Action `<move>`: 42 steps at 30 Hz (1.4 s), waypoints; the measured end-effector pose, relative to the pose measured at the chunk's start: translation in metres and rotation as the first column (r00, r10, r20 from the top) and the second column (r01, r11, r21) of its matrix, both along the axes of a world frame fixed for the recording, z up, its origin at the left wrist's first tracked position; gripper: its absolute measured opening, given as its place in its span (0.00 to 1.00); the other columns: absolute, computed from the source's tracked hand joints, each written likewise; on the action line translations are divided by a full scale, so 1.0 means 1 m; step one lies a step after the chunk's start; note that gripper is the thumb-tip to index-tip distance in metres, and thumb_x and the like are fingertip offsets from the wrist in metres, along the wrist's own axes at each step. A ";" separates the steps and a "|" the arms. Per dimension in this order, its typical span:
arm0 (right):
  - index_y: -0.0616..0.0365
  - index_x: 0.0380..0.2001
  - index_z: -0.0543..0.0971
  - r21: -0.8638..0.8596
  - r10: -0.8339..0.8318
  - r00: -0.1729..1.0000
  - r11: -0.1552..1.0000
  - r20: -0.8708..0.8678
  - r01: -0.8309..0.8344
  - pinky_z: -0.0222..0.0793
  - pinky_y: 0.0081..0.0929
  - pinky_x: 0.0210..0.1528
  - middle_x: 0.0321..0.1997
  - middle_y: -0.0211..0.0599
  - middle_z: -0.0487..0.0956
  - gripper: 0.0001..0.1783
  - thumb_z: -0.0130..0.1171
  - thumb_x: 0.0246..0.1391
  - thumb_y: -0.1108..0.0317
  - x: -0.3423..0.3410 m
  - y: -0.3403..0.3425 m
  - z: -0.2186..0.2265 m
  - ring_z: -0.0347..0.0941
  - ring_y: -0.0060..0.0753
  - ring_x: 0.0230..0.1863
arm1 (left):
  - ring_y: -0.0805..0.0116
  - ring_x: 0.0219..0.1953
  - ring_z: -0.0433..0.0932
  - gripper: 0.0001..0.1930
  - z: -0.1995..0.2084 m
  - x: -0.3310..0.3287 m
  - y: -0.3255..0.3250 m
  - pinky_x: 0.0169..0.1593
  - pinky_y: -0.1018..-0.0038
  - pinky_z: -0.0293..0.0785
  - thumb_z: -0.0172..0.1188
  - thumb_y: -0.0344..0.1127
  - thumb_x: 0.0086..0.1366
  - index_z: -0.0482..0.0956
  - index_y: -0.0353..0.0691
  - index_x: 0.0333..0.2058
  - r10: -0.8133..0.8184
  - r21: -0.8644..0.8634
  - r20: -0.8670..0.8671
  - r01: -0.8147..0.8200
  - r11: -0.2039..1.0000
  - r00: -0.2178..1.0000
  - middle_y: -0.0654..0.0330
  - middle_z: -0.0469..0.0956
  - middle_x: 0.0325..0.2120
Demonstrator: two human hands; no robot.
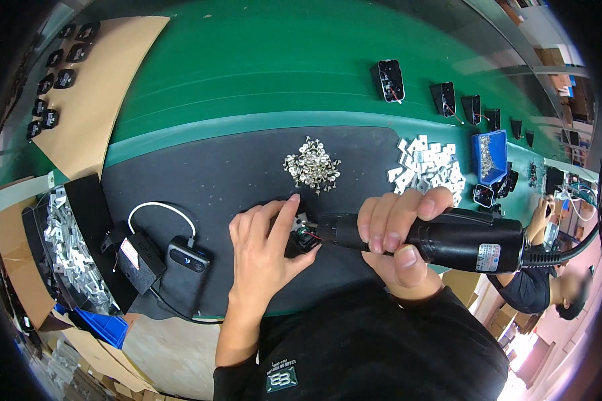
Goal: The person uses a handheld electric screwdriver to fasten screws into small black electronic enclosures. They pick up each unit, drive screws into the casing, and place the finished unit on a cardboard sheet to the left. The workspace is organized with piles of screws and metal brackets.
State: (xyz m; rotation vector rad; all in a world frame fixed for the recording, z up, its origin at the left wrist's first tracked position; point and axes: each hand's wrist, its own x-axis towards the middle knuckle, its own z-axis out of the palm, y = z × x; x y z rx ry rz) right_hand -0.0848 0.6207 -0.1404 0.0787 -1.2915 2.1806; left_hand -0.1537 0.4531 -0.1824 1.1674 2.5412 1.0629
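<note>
Your dark mat [234,160] lies on a green work surface [261,60], with black housings spaced along that surface beyond the mat's far right corner. A co-worker [525,287] is at the far right of the room.

Beyond the mat's right edge, a blue bin [495,176] holds small metal pieces. By its left edge, a black-sided box [95,224] is filled with silvery metal parts. Loose screws [312,165] are heaped near the mat's far edge, and white plates [428,164] are piled at its far right corner.

The open housing [306,236], with its circuit board and red wire showing, sits on the mat toward the near edge, between the thumb and forefinger of your left hand [267,244], which brace it from both sides. Your right hand [401,234] has its fingers wrapped round a corded black power tool [468,242]; its tip points at the housing's opening, though you cannot tell whether it touches.
</note>
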 end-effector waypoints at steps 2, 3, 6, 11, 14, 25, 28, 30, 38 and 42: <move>0.52 0.46 0.62 -0.012 -0.008 1.000 1.000 -0.005 0.008 0.69 0.29 0.31 0.25 0.30 0.71 0.23 0.58 0.47 0.78 -0.002 0.000 0.000 0.69 0.26 0.24 | 0.60 0.40 0.71 0.39 0.000 0.000 0.001 0.46 0.64 0.61 0.73 0.41 0.31 0.74 0.39 0.48 0.007 0.008 0.005 -0.007 1.000 1.000 0.59 0.73 0.38; 0.53 0.45 0.62 -0.021 -0.018 1.000 1.000 -0.006 0.018 0.69 0.29 0.31 0.25 0.30 0.71 0.23 0.58 0.47 0.78 -0.003 -0.002 0.001 0.69 0.26 0.25 | 0.60 0.40 0.71 0.39 0.000 0.000 0.002 0.46 0.64 0.61 0.73 0.41 0.31 0.74 0.40 0.48 0.011 0.008 0.003 -0.011 1.000 1.000 0.59 0.73 0.38; 0.53 0.45 0.63 -0.013 -0.008 1.000 1.000 -0.012 0.008 0.69 0.29 0.31 0.25 0.31 0.71 0.23 0.58 0.47 0.78 -0.005 -0.001 -0.002 0.69 0.26 0.25 | 0.60 0.39 0.71 0.38 0.001 -0.002 0.003 0.46 0.65 0.62 0.73 0.40 0.31 0.75 0.41 0.48 0.013 0.006 0.007 -0.013 1.000 1.000 0.60 0.73 0.37; 0.54 0.42 0.63 0.021 0.073 0.997 0.997 -0.009 -0.073 0.69 0.29 0.31 0.25 0.32 0.71 0.21 0.59 0.46 0.79 -0.006 0.006 -0.001 0.69 0.27 0.25 | 0.61 0.39 0.70 0.37 0.002 -0.005 0.006 0.45 0.65 0.61 0.73 0.40 0.31 0.76 0.42 0.47 0.001 -0.007 0.019 -0.001 1.000 1.000 0.61 0.73 0.36; 0.54 0.41 0.64 0.056 0.096 0.995 0.994 -0.019 -0.094 0.69 0.29 0.31 0.25 0.32 0.70 0.21 0.59 0.45 0.80 -0.009 0.006 0.000 0.69 0.27 0.25 | 0.64 0.40 0.69 0.35 0.005 -0.008 0.006 0.45 0.65 0.60 0.73 0.41 0.33 0.77 0.43 0.46 -0.002 -0.023 0.059 0.004 1.000 0.998 0.63 0.72 0.36; 0.55 0.38 0.64 0.066 0.140 0.990 0.988 -0.033 -0.138 0.69 0.30 0.31 0.25 0.33 0.71 0.19 0.58 0.44 0.82 -0.012 0.008 -0.006 0.69 0.27 0.25 | 0.64 0.40 0.70 0.35 0.005 -0.011 0.008 0.46 0.65 0.59 0.73 0.41 0.32 0.77 0.44 0.45 -0.035 -0.020 0.048 0.036 0.999 0.998 0.64 0.72 0.35; 0.48 0.34 0.62 0.076 0.104 0.992 0.991 0.064 -0.109 0.64 0.27 0.28 0.23 0.26 0.69 0.19 0.65 0.48 0.69 -0.013 0.002 0.001 0.65 0.25 0.22 | 0.63 0.39 0.70 0.36 0.005 -0.012 0.010 0.45 0.65 0.60 0.73 0.41 0.31 0.77 0.43 0.45 -0.020 -0.009 0.030 0.020 1.000 0.999 0.63 0.73 0.35; 0.48 0.35 0.62 0.006 0.037 0.999 0.999 0.030 -0.037 0.63 0.27 0.28 0.22 0.26 0.69 0.20 0.65 0.48 0.69 -0.009 -0.002 -0.006 0.65 0.25 0.22 | 0.63 0.40 0.70 0.36 0.006 -0.011 0.010 0.45 0.64 0.60 0.73 0.42 0.30 0.76 0.42 0.45 -0.030 -0.011 0.042 0.030 0.999 0.999 0.62 0.73 0.35; 0.53 0.50 0.62 -0.058 -0.386 0.914 0.923 -0.124 0.381 0.59 0.20 0.28 0.24 0.23 0.64 0.26 0.57 0.46 0.69 0.000 0.045 0.037 0.62 0.19 0.22 | 0.54 0.42 0.73 0.36 0.056 -0.057 0.013 0.46 0.63 0.68 0.69 0.40 0.40 0.69 0.36 0.50 -0.102 -0.339 -0.026 0.087 0.937 0.994 0.52 0.73 0.39; 0.57 0.50 0.63 0.118 -0.469 0.881 0.880 0.065 0.459 0.60 0.24 0.28 0.24 0.28 0.66 0.27 0.59 0.46 0.68 0.001 0.060 0.024 0.62 0.22 0.23 | 0.47 0.41 0.74 0.33 0.075 -0.149 0.023 0.46 0.60 0.72 0.66 0.33 0.43 0.65 0.34 0.50 0.041 -0.154 -0.365 -0.104 0.983 0.930 0.45 0.72 0.40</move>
